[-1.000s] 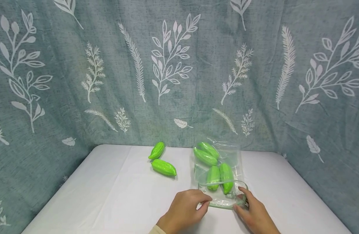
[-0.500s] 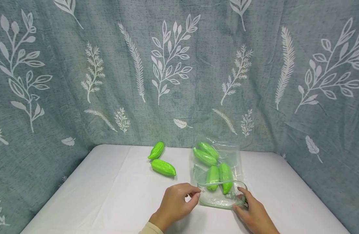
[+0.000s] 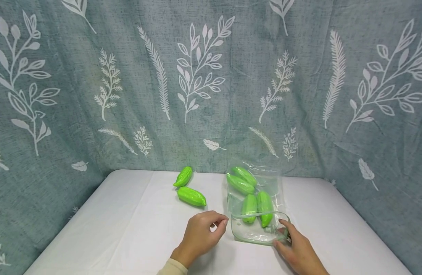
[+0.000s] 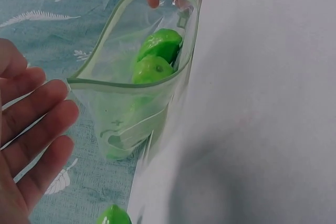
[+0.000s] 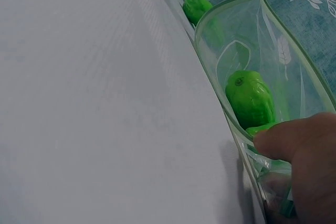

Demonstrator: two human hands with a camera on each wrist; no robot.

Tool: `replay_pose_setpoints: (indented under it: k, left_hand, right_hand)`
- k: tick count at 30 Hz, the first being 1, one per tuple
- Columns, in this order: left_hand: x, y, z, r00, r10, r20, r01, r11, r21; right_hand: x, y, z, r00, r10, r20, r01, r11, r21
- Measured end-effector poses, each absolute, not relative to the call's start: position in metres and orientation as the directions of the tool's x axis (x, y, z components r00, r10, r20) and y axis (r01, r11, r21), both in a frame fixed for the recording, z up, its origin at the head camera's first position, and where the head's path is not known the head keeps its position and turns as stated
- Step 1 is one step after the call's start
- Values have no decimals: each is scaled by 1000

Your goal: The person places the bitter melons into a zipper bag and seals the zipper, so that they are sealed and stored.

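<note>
A clear zip bag (image 3: 274,182) with a pale green rim lies on the table, its mouth gaping toward me. Several green bitter melons (image 3: 264,206) are inside; two lie close to the mouth. My right hand (image 3: 298,246) pinches the bag's right edge at the mouth, thumb outside, as the right wrist view shows. To the left of the mouth, my left hand (image 3: 202,233) hovers apart from the bag, holding nothing. Its fingers (image 4: 44,124) look loosely extended in the left wrist view, next to the bag's rim (image 4: 123,84).
Two more bitter melons lie loose left of the bag: one (image 3: 183,176) near the back edge, another (image 3: 192,196) just in front of it. The white table (image 3: 135,229) ends at a grey-green curtain (image 3: 211,76) with white leaf prints.
My left hand has let go of the bag's front rim and moved left, away from it. The bag's mouth stands wider. My right hand stays on its edge.
</note>
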State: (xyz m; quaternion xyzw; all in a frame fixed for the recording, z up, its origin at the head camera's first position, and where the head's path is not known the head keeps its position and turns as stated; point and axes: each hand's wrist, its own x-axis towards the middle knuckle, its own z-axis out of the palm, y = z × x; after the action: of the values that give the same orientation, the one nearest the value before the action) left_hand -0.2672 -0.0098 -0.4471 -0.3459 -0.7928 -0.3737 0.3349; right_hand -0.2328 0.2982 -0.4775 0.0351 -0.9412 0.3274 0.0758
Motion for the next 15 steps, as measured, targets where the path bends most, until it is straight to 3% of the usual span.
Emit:
replay_pose_setpoints:
  k: [6, 15]
  left_hand:
    - [-269, -12, -448, -557, 295, 777, 787, 486, 380]
    - [-273, -15, -452, -642, 299, 706, 734, 505, 454]
  right_hand:
    - [-232, 298, -477, -986, -18, 167, -118, 784, -610]
    - [-232, 297, -477, -985, -10, 172, -115, 781, -615]
